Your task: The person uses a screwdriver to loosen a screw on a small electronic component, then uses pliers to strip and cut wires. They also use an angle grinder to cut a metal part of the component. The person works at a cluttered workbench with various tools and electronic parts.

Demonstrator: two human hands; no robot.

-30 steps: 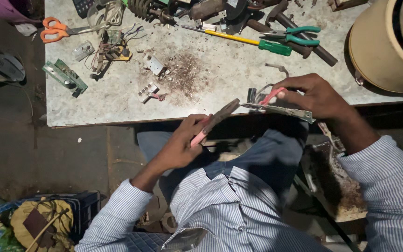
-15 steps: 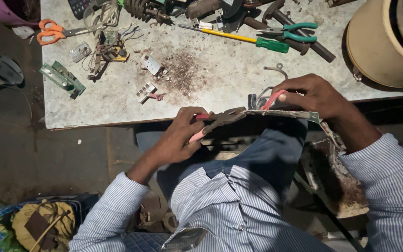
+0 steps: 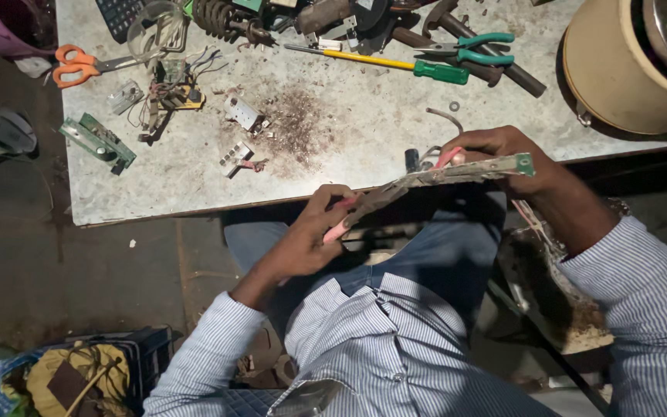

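Observation:
My right hand grips a long green circuit board edge-on at the table's near edge, with a pink-handled part under the fingers. My left hand is closed on a pink-handled tool, whose dark jaws meet the board's left end. Both hands work above my lap, just off the white worktable.
On the table lie orange scissors, a green-handled screwdriver, teal pliers, a small green board, wire scraps and rusty debris. A cream round vessel stands at the right. Bags sit on the floor at lower left.
My left hand has brought the pink-handled tool rightward and up against the board's left end. The right hand keeps holding the board at the table edge.

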